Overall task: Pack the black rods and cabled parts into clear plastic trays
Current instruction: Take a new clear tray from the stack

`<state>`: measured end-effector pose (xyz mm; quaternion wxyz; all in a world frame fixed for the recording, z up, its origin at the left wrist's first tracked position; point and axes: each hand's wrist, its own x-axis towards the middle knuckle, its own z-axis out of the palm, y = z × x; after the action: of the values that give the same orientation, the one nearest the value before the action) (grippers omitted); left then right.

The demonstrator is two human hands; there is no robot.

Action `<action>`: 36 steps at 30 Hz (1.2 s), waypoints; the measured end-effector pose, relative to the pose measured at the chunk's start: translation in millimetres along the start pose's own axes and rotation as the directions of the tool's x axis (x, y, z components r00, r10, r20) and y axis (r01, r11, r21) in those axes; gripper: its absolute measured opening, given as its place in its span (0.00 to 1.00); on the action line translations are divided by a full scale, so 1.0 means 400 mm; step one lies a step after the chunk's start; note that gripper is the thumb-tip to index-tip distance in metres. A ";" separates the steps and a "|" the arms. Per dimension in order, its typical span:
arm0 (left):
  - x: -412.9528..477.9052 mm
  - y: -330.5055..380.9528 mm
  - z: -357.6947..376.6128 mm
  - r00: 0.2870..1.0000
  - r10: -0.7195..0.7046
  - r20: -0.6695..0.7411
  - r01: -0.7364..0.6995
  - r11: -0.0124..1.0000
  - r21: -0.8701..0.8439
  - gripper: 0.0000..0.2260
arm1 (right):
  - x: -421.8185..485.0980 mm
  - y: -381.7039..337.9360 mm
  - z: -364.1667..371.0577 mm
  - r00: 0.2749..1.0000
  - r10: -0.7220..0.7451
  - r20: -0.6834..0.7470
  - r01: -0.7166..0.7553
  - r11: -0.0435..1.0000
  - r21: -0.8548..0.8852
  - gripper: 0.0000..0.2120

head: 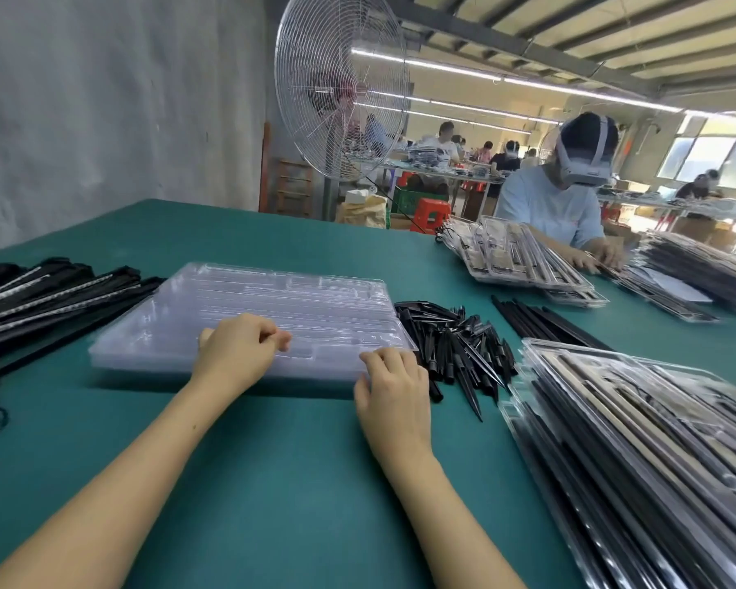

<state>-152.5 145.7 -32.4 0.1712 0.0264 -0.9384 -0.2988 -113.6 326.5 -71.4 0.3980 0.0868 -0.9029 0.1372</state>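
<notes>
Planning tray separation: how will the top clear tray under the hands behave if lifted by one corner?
Probably floppy: the clear tray stack looks thin and moulded, so a corner lift should bend it. Likely light, though nested trays may cling together. Glossy, so perhaps slippery; the right hand grips its near corner, the left hand rests on top.

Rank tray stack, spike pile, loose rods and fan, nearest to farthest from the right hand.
1. empty tray stack, touching the right hand
2. black spike pile, just right
3. loose black rods, farther right
4. pedestal fan, far behind
</notes>
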 end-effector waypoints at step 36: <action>0.028 0.052 -0.030 0.819 -0.046 -0.572 -0.281 0.837 -0.469 0.05 | 0.266 0.029 0.107 0.552 0.155 0.819 0.090 0.966 -0.244 0.46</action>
<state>-158.0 154.4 -8.1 0.4583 0.0037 -0.7246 -0.5146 -217.6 318.9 -22.1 -0.0715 0.0722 -0.9943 -0.0313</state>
